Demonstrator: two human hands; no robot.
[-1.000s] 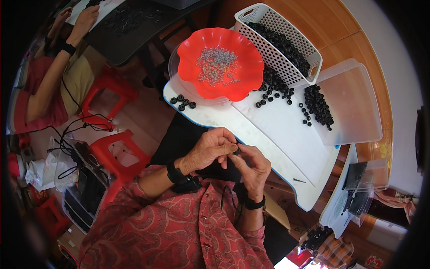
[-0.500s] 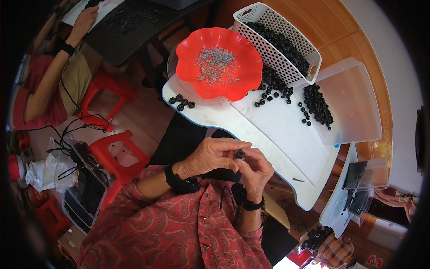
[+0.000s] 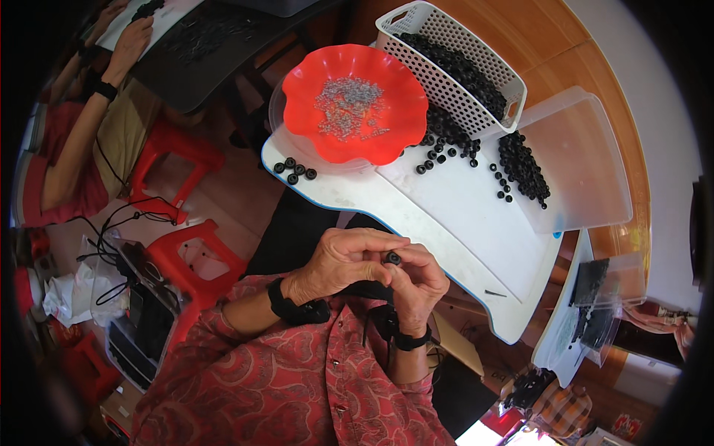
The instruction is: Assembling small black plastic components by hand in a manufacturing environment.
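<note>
A small black round part with a hole sits between my two hands, just off the table's near edge. My right hand pinches it between thumb and fingers. From the other side my left hand closes in, thumb and forefinger around the part; its lower fingertips are hidden. Beyond my hands, on the white table, several similar black parts stand in a small group at the left. A red wavy-rimmed bowl holds many tiny grey, shiny pieces.
A white perforated basket full of black parts stands at the back. Loose black parts lie by a clear plastic tray. A thin dark piece rests near the right edge. At far left, another person's arm reaches over a dark table.
The scene has shifted slightly left in the view. Both hands keep nearly the same pose around the black part, which appears slightly turned.
</note>
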